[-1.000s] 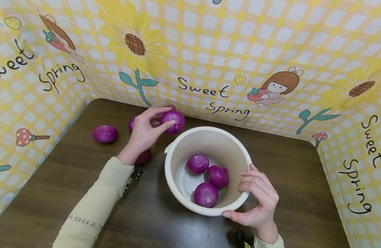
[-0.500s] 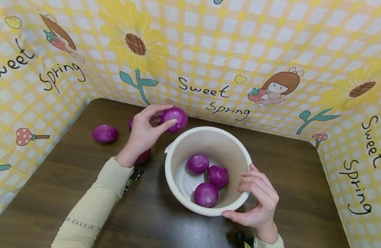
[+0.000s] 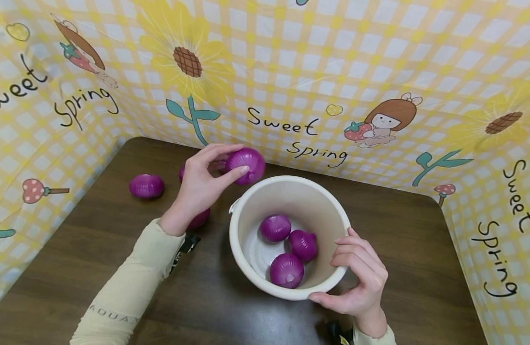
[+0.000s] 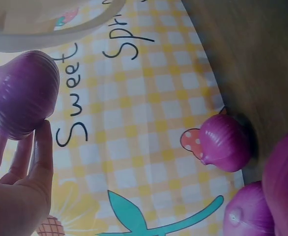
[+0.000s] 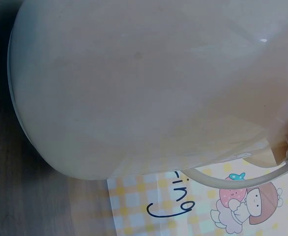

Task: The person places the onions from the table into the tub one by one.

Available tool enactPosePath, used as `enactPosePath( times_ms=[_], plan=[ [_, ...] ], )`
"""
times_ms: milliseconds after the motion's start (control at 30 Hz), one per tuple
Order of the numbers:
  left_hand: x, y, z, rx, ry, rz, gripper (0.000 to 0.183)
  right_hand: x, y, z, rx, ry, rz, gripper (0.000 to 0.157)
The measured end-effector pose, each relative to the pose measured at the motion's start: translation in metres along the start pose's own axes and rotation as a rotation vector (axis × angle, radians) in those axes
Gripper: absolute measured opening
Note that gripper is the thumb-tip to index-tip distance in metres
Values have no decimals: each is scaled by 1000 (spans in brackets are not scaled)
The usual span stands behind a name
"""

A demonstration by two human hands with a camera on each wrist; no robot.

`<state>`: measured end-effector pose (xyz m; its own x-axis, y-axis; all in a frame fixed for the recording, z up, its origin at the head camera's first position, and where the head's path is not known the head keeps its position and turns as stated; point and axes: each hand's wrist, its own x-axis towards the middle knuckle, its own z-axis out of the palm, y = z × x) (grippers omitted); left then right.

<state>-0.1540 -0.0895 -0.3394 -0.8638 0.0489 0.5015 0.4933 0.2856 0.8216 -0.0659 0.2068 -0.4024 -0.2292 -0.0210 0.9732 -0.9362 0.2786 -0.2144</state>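
Note:
My left hand (image 3: 200, 182) grips a purple onion (image 3: 249, 163) between thumb and fingers, raised beside the far left rim of a cream bucket (image 3: 236, 239). The left wrist view shows the same onion (image 4: 26, 93) on the fingertips, close to the bucket's rim (image 4: 60, 42). My right hand (image 3: 360, 278) holds the bucket's right rim, fingers over the inside and thumb at the near edge. Inside lie three purple onions, one at the back (image 3: 275, 228), one to the right (image 3: 303, 245) and one in front (image 3: 286, 270). The bucket's outer wall (image 5: 144, 88) fills most of the right wrist view.
One onion (image 3: 146, 186) lies on the left of the dark wooden table (image 3: 92, 235). Others, such as an onion (image 3: 199, 218) beside the left wrist, are partly hidden by that arm. A yellow checked cloth (image 3: 269, 72) rises behind the table and along its sides.
My left hand has carried its onion slightly up and to the right, nearer the bucket's rim. The right hand, the bucket and the onions inside have stayed in place.

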Motion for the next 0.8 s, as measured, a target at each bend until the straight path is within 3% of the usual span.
enactPosePath(
  times_ms=[800],
  plan=[
    [-3, 24, 0, -41, 2, 130, 40, 1, 1, -1, 9, -1, 5, 64]
  ],
)
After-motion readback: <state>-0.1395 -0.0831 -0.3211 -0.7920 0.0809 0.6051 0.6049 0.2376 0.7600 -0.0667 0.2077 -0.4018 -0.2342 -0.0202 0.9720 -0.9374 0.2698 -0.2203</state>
